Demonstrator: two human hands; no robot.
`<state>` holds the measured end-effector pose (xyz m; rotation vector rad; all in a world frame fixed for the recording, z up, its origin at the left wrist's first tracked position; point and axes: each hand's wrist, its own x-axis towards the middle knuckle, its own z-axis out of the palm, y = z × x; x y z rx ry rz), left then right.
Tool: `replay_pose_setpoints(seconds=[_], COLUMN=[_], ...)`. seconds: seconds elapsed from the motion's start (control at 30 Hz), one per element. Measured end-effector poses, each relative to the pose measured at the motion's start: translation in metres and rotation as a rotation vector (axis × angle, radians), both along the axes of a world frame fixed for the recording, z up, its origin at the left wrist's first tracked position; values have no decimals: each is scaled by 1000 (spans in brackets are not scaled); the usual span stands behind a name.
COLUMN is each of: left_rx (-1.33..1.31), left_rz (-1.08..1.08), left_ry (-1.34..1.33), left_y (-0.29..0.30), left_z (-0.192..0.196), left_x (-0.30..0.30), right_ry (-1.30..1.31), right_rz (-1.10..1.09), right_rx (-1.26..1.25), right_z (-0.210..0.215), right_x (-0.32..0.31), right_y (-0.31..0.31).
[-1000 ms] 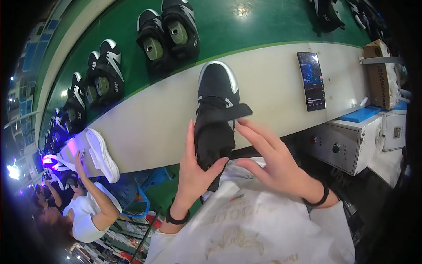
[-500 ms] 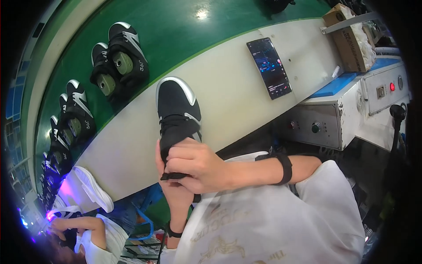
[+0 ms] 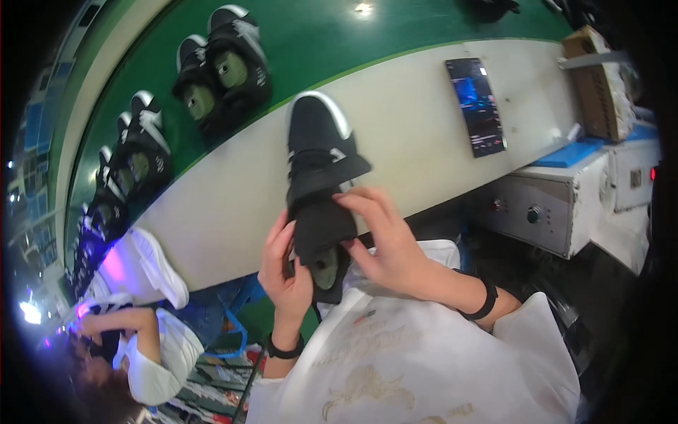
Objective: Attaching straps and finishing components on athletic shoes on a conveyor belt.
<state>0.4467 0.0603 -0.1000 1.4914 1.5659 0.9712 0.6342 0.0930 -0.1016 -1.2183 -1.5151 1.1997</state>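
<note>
A black shoe (image 3: 318, 134) with a silver-white toe edge points away from me over the pale worktable, its heel end near my shirt. A dark flap lies across its upper, the free end jutting right. Inside the opening a grey-green shoe last (image 3: 325, 270) shows. My left hand (image 3: 284, 272) is closed along the left of the shoe's heel end, fingers bent against it. At the right, my right hand (image 3: 387, 244) pinches the shoe's collar area between the thumb and the fingers. The sole is hidden.
More black shoes (image 3: 229, 67) stand on the green belt (image 3: 311, 42) to the left. A phone (image 3: 474, 106) lies on the worktable (image 3: 402, 120). At the right are a grey control box (image 3: 533, 212) and a carton (image 3: 597, 99). A white sole (image 3: 161, 272) and a co-worker (image 3: 152, 346) are lower left.
My right hand has moved off the bunched tongue area to the shoe's right side. The left hand has shifted to the heel's left, and the opening with the last is now uncovered. The view has shifted.
</note>
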Motion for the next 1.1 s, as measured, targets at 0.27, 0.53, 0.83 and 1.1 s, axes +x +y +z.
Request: replay_pose_setpoints(seconds=[0.27,0.53,0.83,1.1], left_rx=[97,102,-75,132], left_rz=[-29,-248,-184,67], left_ry=[164,436,345,567], left_y=[5,10,13,14], left_z=[-1,34,46,28], left_x=[-2,19,-20,-1], right_ry=[-11,-158,352,250], right_rz=[-68,405,264,628], right_rx=[401,522,-699,-1129], right_z=[-27,-31,24,37], right_x=[-17,14,47,25], right_y=[-5,34,66,89])
